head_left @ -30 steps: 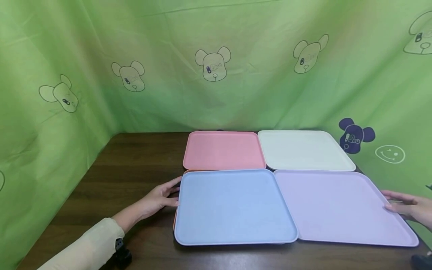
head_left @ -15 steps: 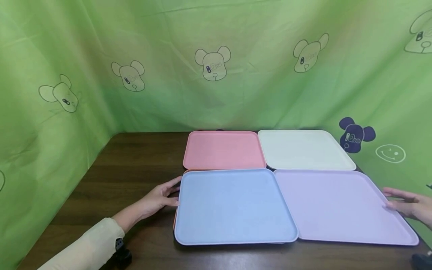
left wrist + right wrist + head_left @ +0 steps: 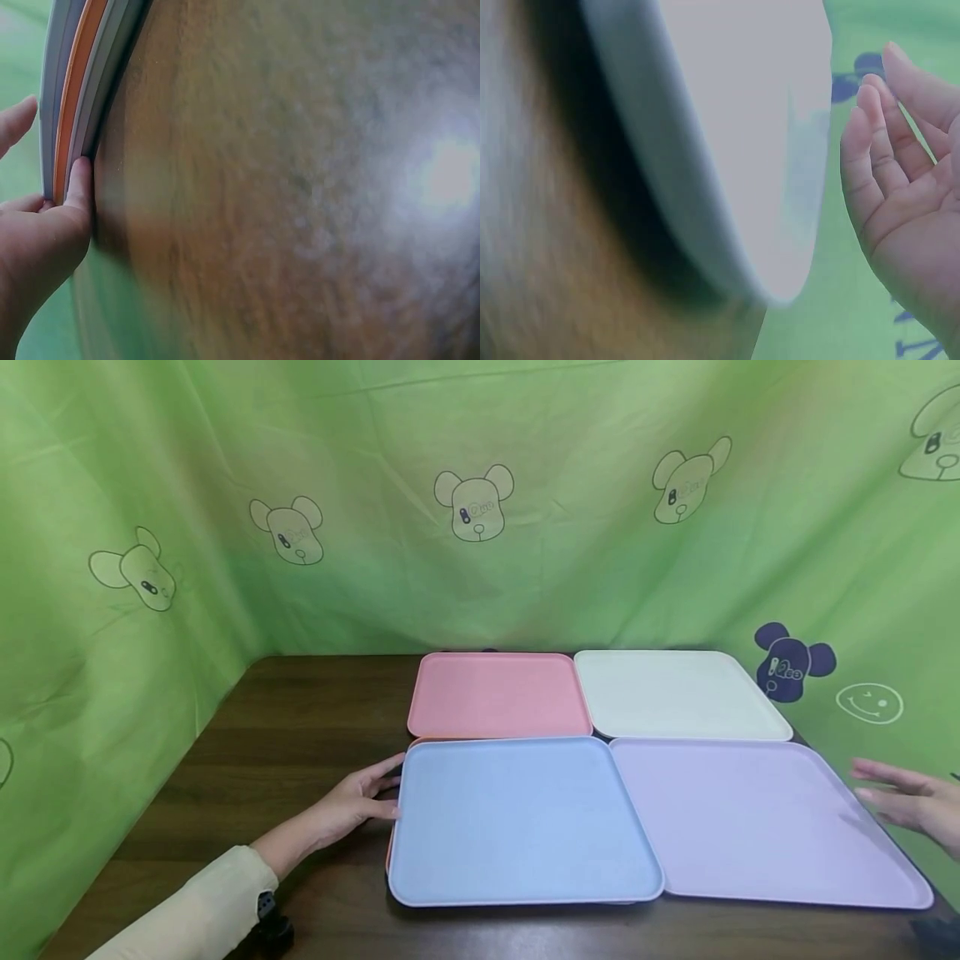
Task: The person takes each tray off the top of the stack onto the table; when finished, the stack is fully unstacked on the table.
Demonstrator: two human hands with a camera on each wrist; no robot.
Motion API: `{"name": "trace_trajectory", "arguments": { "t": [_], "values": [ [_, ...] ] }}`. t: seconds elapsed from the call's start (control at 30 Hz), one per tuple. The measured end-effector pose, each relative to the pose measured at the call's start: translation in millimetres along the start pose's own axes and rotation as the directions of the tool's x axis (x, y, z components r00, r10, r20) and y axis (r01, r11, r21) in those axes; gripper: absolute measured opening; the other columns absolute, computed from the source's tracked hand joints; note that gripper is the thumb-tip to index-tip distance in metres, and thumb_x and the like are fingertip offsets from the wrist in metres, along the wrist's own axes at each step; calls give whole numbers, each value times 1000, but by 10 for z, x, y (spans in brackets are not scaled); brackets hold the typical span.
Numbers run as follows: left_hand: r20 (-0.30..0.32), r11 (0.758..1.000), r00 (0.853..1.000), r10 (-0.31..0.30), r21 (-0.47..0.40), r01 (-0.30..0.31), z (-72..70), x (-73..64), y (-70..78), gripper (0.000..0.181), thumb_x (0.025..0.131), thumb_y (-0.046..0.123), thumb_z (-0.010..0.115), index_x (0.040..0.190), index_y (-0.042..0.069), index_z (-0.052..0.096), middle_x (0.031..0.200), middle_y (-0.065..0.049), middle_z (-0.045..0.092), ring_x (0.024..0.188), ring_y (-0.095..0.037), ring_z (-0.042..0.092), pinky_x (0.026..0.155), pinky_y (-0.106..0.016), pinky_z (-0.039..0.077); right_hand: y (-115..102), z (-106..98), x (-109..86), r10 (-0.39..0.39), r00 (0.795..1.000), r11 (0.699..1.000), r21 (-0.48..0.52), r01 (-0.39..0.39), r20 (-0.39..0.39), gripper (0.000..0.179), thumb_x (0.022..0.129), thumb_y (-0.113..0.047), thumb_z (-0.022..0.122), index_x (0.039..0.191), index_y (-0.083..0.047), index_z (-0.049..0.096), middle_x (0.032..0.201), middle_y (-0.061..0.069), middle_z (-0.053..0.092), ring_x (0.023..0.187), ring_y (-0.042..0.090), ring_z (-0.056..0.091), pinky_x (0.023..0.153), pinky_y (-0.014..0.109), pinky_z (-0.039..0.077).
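Light-blue rectangular plastic-looking tray (image 3: pixel 525 822) tops a stack (image 3: pixel 70 105) on the dark wood-grain tabletop (image 3: pixel 315 714), long axis left-right, just right of the left grip (image 3: pixel 358 799): fingers loosely spread, touching its edge. Right grip (image 3: pixel 911 799), loosely spread, empty, beside pale-lilac rectangular tray (image 3: pixel 757 818).

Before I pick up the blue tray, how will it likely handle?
The blue tray looks stiff, since its outline is straight-edged and even. It's probably light for its size, being shallow. Pushed, it might slide, as it sits stacked above an orange tray.
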State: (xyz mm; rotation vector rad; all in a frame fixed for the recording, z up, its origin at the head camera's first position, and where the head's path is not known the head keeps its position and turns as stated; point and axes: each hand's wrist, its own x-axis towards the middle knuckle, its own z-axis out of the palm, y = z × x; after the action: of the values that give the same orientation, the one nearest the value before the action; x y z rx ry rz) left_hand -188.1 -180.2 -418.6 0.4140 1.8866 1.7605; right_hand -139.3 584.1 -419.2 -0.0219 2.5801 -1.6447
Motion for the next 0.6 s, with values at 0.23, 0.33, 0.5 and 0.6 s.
{"name": "trace_trajectory", "arguments": {
  "t": [0.23,0.33,0.5,0.6],
  "values": [
    [-89,999,996,19,40,-16,62,-12,15,83,85,10,74,153,2,26,149,-25,33,137,-39,30,97,-38,44,-417,280,67,5,1000,994,-106,-6,-10,51,97,-8,58,137,-39,51,111,-36,57,91,-9,58,70,18,50],
    [-123,999,992,16,48,-11,89,-12,15,85,83,10,76,152,1,27,147,-27,36,136,-39,33,94,-37,47,-578,439,99,-29,999,993,-118,25,-32,51,95,-7,61,139,-31,53,111,-36,58,88,-6,61,68,19,51],
    [-156,998,988,3,69,8,100,2,5,85,82,11,78,150,-2,29,145,-25,39,135,-37,36,94,-37,47,-758,708,198,-113,994,992,-58,113,7,49,93,2,61,134,-26,60,115,-31,60,89,0,64,70,21,52],
    [-162,996,987,2,88,12,96,7,2,85,81,12,78,149,-4,29,145,-25,40,134,-38,37,95,-37,46,-831,862,270,-127,992,991,-45,128,25,51,92,3,62,134,-25,60,113,-28,62,90,0,64,71,21,53]
  ]
}}
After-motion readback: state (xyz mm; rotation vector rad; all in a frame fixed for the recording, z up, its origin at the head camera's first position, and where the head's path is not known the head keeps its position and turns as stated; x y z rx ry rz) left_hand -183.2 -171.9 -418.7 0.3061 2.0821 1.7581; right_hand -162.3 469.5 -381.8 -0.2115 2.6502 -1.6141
